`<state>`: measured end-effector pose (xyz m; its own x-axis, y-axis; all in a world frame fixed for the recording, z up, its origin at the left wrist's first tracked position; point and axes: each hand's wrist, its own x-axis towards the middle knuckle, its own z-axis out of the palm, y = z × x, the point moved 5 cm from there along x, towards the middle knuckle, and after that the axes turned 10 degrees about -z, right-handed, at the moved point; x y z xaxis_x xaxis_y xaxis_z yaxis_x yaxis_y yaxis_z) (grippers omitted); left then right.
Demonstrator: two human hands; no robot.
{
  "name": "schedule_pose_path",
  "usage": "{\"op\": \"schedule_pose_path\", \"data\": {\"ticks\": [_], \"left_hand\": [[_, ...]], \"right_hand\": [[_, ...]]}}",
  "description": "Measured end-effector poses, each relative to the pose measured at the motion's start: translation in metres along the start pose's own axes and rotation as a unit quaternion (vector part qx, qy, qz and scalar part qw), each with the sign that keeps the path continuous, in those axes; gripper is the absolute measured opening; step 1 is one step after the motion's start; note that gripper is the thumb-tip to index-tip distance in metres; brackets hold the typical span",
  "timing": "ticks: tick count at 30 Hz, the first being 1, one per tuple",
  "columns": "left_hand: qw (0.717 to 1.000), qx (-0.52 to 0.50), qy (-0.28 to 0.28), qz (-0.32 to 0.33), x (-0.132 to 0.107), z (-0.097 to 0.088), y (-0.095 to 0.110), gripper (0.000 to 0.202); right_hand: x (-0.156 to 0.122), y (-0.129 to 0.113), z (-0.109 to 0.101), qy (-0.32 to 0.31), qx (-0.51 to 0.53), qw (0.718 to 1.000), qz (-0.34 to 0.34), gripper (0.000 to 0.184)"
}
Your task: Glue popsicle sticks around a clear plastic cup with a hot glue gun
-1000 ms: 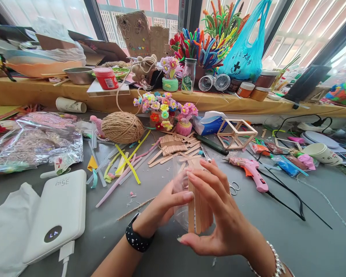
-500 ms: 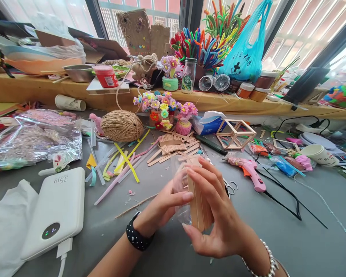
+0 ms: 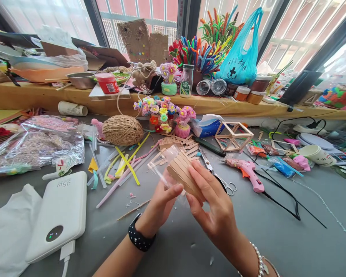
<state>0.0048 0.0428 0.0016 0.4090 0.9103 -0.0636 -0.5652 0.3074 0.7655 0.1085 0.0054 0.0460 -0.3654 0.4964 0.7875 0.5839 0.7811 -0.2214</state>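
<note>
A bundle of wooden craft sticks [image 3: 184, 173] with rounded ends is tilted up to the left between my hands. My right hand [image 3: 213, 204] grips its right side, fingers over the top and thumb below. On the other side my left hand [image 3: 164, 196] is closed on a crinkled clear plastic bag [image 3: 155, 166], its thumb by the lower edge of the sticks. The bag lies partly behind the bundle, so I cannot tell whether any sticks are inside it. Beyond the hands, more loose craft sticks [image 3: 192, 145] lie in a pile on the grey table.
Scissors [image 3: 229, 187] and a pink glue gun [image 3: 252, 177] with its cable lie to the right, near a wooden stick frame [image 3: 233, 137]. To the left are a twine ball [image 3: 123, 130], yellow pipe cleaners [image 3: 128, 165] and a white power bank [image 3: 59, 215].
The bundle has turned from nearly upright to leaning left, its flat side now fanned into view. My right hand has rotated with it, and the bag shows further to the left.
</note>
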Motion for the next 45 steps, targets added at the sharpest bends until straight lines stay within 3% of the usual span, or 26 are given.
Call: {"op": "schedule_pose_path", "data": {"ticks": [6, 14, 24, 39, 42, 45], "left_hand": [[0.999, -0.004, 0.013, 0.032, -0.001, 0.005, 0.003, 0.072], [0.997, -0.016, 0.055, 0.048, -0.003, 0.003, 0.000, 0.082], [0.996, -0.017, 0.063, 0.064, -0.004, 0.002, 0.000, 0.085], [0.994, -0.016, 0.064, 0.089, -0.005, 0.000, 0.000, 0.080], [0.993, -0.005, 0.076, 0.091, -0.006, 0.000, 0.001, 0.078], [0.993, -0.006, 0.076, 0.094, -0.006, -0.001, 0.003, 0.077]], "right_hand": [[-0.003, -0.007, 0.000, -0.004, -0.079, 0.993, -0.088, 0.053], [-0.008, -0.009, 0.003, -0.006, -0.094, 0.987, -0.130, 0.054], [-0.006, -0.009, 0.003, 0.017, -0.059, 0.994, -0.096, 0.054], [-0.011, -0.008, 0.006, -0.005, -0.033, 0.993, -0.112, 0.054], [-0.010, -0.007, 0.005, 0.012, -0.005, 0.996, -0.087, 0.058], [-0.010, -0.001, 0.003, 0.048, 0.070, 0.996, -0.009, 0.063]]}}
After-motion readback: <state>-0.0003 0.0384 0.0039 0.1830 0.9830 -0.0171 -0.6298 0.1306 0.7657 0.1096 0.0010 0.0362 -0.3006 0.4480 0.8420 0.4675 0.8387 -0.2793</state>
